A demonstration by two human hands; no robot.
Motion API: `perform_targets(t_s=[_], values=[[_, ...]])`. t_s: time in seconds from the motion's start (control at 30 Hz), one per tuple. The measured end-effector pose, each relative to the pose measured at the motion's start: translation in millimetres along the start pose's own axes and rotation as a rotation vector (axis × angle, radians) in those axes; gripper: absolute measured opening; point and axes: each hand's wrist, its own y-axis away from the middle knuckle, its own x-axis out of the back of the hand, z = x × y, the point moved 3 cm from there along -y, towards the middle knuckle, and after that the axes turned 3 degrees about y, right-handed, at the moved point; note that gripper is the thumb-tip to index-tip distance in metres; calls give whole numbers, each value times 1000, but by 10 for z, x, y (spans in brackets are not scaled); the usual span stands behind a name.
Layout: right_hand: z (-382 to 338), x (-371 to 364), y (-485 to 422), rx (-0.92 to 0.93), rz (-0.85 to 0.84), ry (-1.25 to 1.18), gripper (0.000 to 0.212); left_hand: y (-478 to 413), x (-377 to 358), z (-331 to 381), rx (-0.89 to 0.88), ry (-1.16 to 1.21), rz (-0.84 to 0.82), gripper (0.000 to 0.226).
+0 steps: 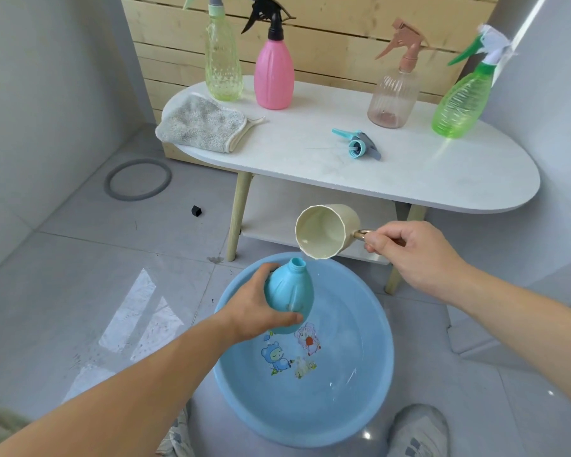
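- Across the upper middle and right of the frame: white oval table [310, 153], with four trigger spray bottles upright along its far edge. These are a pale yellow-green bottle [223, 61], pink bottle [273, 77], rose-tinted clear bottle [393, 97] and bright green bottle [460, 100].
- At lower centre, on the floor tiles: blue basin [277, 420] with shallow water inside and cartoon figures printed on its bottom.
- Left of centre, low: left hand [254, 311], fingers and thumb wrapped round the belly of the blue bottle [289, 291]. Bottle held over the basin's far left side — capless, neck up.
- Right of centre: right hand [416, 255], clenched on the handle of the cream cup [327, 230]. Cup tipped on its side just above and right of the bottle's neck, apart from it.
- At the table's left end: grey cloth [201, 123], overhanging the edge.
- Mid-table: blue-and-grey spray head [358, 144] — on its side, well apart from the blue bottle.
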Motion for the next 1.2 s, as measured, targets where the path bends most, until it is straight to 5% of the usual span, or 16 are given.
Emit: perform_targets(t_s=[1.2], values=[[-20,28,-102,366,106,144,18,-57,-43,-90,22,11,1,85]])
